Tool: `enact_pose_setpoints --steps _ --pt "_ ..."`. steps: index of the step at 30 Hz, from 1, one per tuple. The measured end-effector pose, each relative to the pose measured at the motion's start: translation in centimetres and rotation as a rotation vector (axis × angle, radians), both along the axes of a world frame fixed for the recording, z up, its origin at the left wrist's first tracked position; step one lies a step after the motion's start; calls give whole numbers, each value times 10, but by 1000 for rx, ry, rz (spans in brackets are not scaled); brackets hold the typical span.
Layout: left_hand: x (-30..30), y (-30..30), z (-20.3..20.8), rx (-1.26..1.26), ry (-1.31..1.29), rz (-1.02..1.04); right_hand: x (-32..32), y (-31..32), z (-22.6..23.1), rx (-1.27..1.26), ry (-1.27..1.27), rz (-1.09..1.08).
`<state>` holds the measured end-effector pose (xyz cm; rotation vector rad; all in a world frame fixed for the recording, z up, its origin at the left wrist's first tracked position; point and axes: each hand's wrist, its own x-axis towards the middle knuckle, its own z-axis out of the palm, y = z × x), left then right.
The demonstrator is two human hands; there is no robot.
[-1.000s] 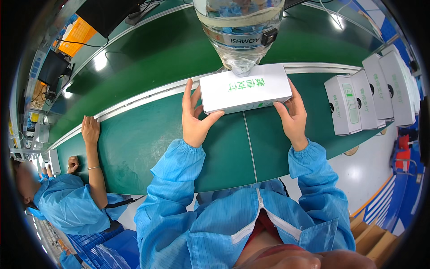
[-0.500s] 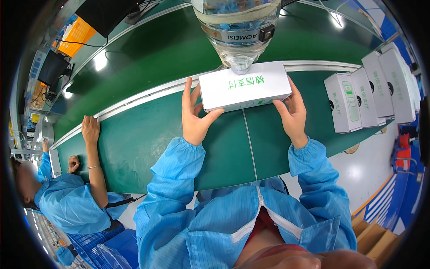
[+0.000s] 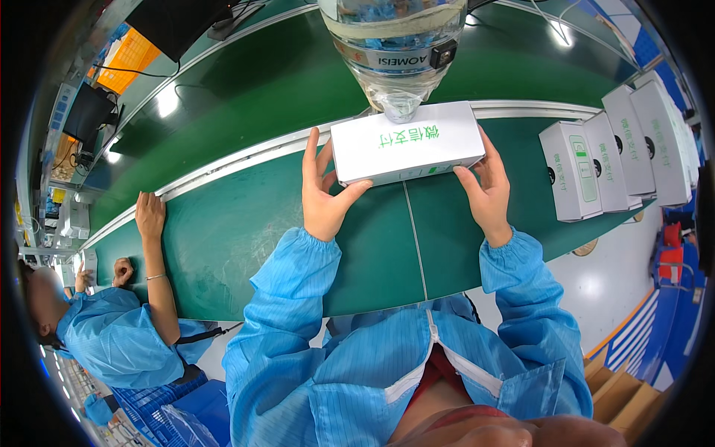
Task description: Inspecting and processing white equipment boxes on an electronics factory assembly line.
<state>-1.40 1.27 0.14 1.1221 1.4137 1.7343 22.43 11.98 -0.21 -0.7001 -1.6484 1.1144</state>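
Between my two hands is a long white cardboard box [image 3: 406,153] with green print, its broad face turned up. My left hand [image 3: 325,195] grips its left end, thumb along the near lower edge. On the opposite end, my right hand [image 3: 488,192] has its thumb at the near corner and the fingers behind. Over the box's far edge hangs a nozzle-shaped device wrapped in clear plastic [image 3: 398,82], overlapping the box in view; whether they touch I cannot tell.
Several similar white boxes [image 3: 570,171] stand in a row at the right end of the green table [image 3: 246,246]. A co-worker in a blue smock [image 3: 123,335] sits at the left, one forearm resting on the table. A metal rail [image 3: 223,165] runs along behind.
My hands and the box have stayed put. At the far left, a more distant person's hand and a white item there have shifted slightly.
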Motion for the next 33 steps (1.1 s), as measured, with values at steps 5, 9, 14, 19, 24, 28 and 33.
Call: enact_pose_setpoints --steps 5,9,14,19,24,28,33 --pt "0 0 0 -2 0 4 0 1 0 3 1 0" --pt "1 0 1 -4 -8 6 0 1 0 6 -7 -1" --pt "-3 -1 -3 -11 -20 -19 0 0 1 4 -7 1" --pt "1 -2 0 -7 7 12 0 -1 2 10 -10 0" --pt "-1 0 -2 -25 18 -28 1 0 2 4 6 29" --pt "-13 4 0 -86 281 -77 1 4 -1 -71 68 92" --pt "-35 -27 -1 -145 354 -4 19 1 1 72 -233 104"
